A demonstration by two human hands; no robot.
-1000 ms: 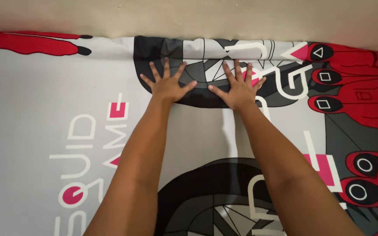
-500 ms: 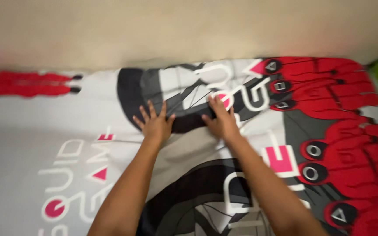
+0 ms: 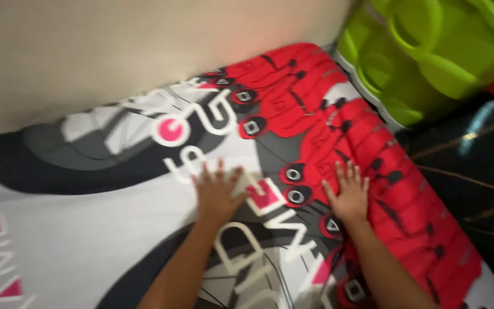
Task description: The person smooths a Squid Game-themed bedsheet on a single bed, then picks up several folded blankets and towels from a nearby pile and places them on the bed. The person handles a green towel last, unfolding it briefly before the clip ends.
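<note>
A printed bedsheet (image 3: 87,229) in white, grey, black and red covers the bed below me. My left hand (image 3: 217,191) lies flat on it with fingers spread, over white lettering and a pink square. Farther right, my right hand (image 3: 348,194) presses palm down on the red part of the print, near the bed's right edge. Neither hand holds anything. The frame is blurred by motion.
A beige wall (image 3: 115,51) runs along the far side of the bed. A lime-green plastic thing (image 3: 430,51) stands past the bed's far right corner. Dark patterned floor (image 3: 475,166) lies to the right of the bed.
Both hands have slid to the right along the sheet, from the grey and black print near the wall to the red area. My view has swung right, bringing the green thing and floor in.
</note>
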